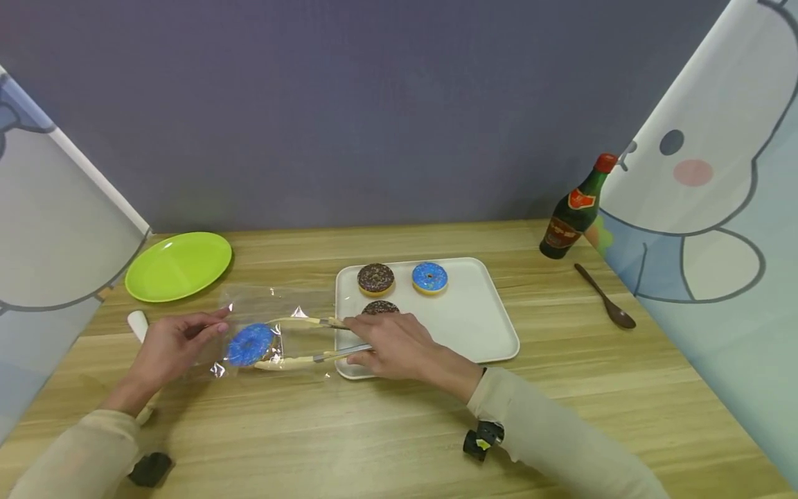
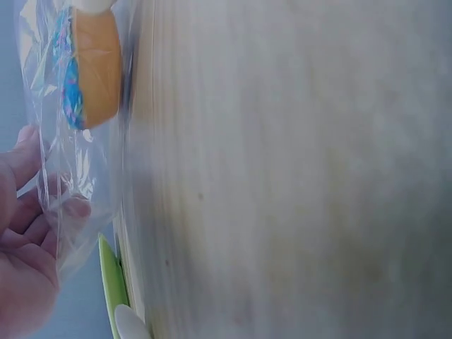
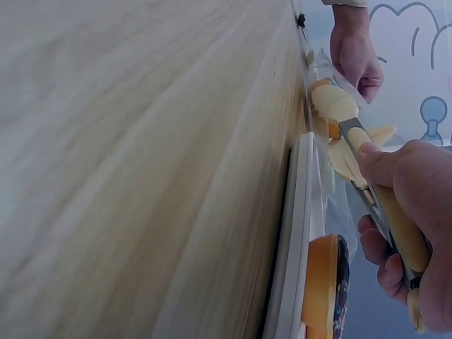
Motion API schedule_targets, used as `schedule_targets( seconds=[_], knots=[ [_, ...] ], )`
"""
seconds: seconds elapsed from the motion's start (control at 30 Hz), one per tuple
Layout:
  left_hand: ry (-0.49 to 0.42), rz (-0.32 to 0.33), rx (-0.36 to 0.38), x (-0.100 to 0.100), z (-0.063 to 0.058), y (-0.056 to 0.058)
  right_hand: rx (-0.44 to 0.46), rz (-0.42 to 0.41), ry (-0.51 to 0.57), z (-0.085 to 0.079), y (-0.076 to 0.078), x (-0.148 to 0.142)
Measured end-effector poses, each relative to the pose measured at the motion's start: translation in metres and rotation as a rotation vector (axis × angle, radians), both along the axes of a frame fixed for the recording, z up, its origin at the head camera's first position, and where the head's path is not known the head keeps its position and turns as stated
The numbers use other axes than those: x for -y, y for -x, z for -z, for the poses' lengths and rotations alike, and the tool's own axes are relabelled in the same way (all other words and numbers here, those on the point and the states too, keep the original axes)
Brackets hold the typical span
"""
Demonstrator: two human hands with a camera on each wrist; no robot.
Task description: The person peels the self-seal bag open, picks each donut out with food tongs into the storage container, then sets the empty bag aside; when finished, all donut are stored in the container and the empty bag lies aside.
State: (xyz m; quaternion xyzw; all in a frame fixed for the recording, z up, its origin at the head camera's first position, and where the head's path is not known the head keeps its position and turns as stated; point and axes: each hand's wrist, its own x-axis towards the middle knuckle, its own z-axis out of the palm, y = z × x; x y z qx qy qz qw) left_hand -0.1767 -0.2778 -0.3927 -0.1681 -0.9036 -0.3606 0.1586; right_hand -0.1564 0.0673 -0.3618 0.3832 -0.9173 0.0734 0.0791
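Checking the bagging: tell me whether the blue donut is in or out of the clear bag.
In: the blue donut lies inside the clear bag, gripped by the tongs.

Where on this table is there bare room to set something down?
Bare wood lies between the white tray and the brown spoon, along the near edge, and between the green plate and the tray. The tray's right half is free too. It is crowded where the left hand holds the clear bag and the right hand grips tongs around the blue donut.
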Motion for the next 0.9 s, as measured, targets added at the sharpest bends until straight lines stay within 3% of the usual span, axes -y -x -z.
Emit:
schedule_targets(
  seconds=[0.23,0.5,0.9],
  knots=[
    [0.003,-0.022,0.044,0.001,0.0,0.0,-0.001,0.013,0.041,-0.003,-0.005,-0.021],
    [0.017,-0.032,0.018,0.003,0.0,0.0,0.004,0.032,0.076,-0.006,-0.014,-0.048],
    [0.036,-0.044,0.043,0.008,0.001,-0.004,-0.077,0.056,0.122,-0.003,-0.034,-0.075]
  ],
)
